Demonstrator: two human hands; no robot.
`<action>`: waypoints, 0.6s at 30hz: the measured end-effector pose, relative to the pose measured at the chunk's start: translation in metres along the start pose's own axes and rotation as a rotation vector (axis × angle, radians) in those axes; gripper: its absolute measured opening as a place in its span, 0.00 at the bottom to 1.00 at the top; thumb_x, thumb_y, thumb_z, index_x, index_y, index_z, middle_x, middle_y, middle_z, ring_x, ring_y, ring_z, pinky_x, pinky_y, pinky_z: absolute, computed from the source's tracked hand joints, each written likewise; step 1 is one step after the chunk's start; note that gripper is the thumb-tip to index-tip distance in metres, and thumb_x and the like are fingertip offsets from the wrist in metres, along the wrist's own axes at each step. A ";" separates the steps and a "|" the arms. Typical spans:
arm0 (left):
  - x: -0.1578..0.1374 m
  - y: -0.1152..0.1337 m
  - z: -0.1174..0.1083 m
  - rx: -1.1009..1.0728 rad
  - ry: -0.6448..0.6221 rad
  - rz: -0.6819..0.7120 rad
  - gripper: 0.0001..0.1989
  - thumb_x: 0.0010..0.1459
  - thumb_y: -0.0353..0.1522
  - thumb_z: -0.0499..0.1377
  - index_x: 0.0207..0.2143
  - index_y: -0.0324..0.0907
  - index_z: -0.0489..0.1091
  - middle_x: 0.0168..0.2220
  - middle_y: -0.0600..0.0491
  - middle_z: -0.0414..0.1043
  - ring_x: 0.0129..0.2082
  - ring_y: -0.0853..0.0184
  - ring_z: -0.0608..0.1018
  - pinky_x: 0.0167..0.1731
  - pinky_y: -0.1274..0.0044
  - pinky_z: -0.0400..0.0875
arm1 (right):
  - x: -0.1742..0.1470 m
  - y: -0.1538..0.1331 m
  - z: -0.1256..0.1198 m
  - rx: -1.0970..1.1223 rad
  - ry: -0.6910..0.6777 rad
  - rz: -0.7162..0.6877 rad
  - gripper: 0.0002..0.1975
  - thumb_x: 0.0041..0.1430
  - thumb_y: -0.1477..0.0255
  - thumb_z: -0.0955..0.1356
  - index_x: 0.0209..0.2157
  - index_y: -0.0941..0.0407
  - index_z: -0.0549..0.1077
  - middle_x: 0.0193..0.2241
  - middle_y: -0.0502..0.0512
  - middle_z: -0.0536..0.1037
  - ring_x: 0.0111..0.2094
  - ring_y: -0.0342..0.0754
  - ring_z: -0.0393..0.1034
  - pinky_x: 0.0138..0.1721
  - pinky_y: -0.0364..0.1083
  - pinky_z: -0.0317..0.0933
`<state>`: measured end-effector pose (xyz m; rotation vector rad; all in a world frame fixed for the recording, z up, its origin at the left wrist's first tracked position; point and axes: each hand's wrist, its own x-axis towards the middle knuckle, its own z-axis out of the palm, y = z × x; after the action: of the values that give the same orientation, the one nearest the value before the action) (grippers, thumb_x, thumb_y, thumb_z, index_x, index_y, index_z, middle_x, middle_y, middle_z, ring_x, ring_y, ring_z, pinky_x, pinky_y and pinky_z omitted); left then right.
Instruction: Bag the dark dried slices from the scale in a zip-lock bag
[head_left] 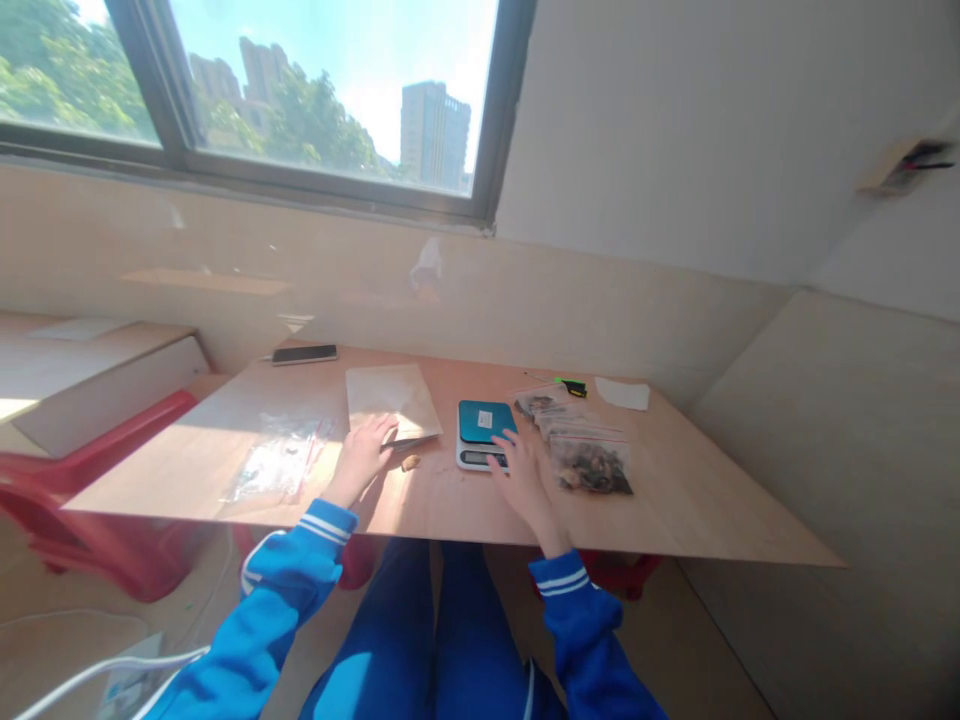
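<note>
Super bright daylight pours in through the window (pixel 315 90), and the sky is basically blown out white. A hard sun patch hits the left half of the table (pixel 225 420), with glare off the plastic bags (pixel 277 460) there. The wall below the window has washed-out reflections. Edges bend fisheye-style, and everything looks soft and slightly blurry.
</note>
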<state>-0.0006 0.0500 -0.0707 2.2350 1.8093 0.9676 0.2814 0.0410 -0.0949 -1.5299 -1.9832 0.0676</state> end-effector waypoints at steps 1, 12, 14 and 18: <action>0.002 -0.001 0.000 0.007 0.001 -0.003 0.16 0.56 0.30 0.53 0.46 0.43 0.73 0.52 0.46 0.74 0.53 0.58 0.73 0.53 0.68 0.65 | 0.004 -0.021 0.010 0.101 -0.084 -0.126 0.16 0.64 0.68 0.60 0.51 0.55 0.71 0.55 0.63 0.68 0.58 0.55 0.60 0.58 0.57 0.55; 0.028 0.010 -0.050 0.093 0.125 -0.022 0.18 0.62 0.36 0.51 0.51 0.51 0.72 0.44 0.46 0.79 0.40 0.56 0.80 0.36 0.73 0.69 | 0.032 -0.099 0.073 0.003 -0.320 -0.348 0.10 0.62 0.78 0.64 0.36 0.58 0.77 0.37 0.58 0.77 0.44 0.51 0.68 0.49 0.49 0.59; 0.031 0.013 -0.059 0.079 0.148 -0.016 0.17 0.62 0.37 0.51 0.50 0.50 0.73 0.42 0.47 0.80 0.40 0.56 0.80 0.35 0.74 0.69 | 0.034 -0.094 0.062 0.004 -0.304 -0.342 0.08 0.61 0.77 0.66 0.37 0.56 0.77 0.38 0.56 0.78 0.44 0.51 0.68 0.49 0.49 0.58; 0.030 0.017 -0.069 0.064 0.162 -0.001 0.17 0.62 0.38 0.51 0.48 0.48 0.75 0.38 0.47 0.81 0.38 0.56 0.80 0.34 0.74 0.69 | 0.048 -0.071 0.028 -0.016 -0.131 -0.185 0.09 0.62 0.75 0.65 0.42 0.56 0.75 0.41 0.58 0.78 0.45 0.53 0.68 0.48 0.51 0.57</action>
<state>-0.0201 0.0513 0.0035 2.2519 1.9318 1.1369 0.2005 0.0698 -0.0676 -1.3758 -2.2249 0.0770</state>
